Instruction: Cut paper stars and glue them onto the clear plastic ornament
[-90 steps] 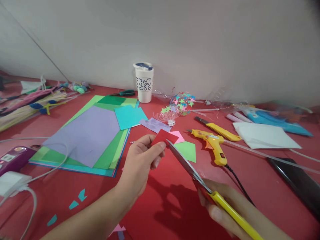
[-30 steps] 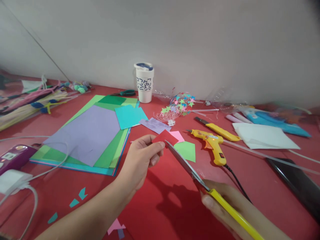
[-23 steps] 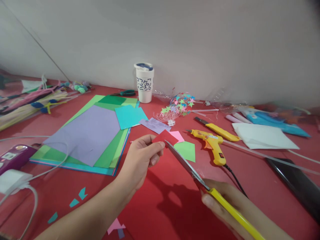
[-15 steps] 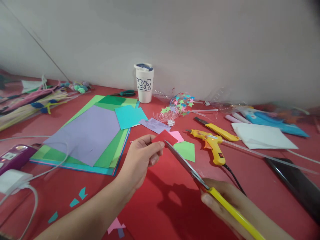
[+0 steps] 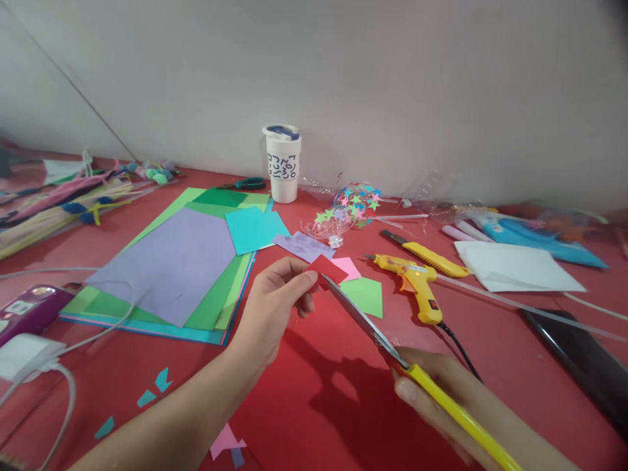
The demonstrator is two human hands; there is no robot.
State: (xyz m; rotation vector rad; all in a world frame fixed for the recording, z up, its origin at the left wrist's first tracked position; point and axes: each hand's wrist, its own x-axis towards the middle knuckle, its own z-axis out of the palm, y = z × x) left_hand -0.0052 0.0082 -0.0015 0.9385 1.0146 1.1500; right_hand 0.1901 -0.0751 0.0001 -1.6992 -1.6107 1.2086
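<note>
My left hand pinches a small piece of red paper between thumb and fingers, above the red table. My right hand grips yellow-handled scissors at the lower right. The blades point up and left, and their tips touch the red paper's lower edge beside my left thumb. Just behind the red paper lie a pink scrap and a green paper piece.
A stack of coloured sheets lies at the left, with a white cup by the wall. A yellow glue gun, a yellow cutter, white paper and a dark phone are at the right. Cables and a charger lie at the left.
My left hand has shifted the red paper slightly, and less of it shows beyond my fingers. The scissors stay at its edge, barely moved.
</note>
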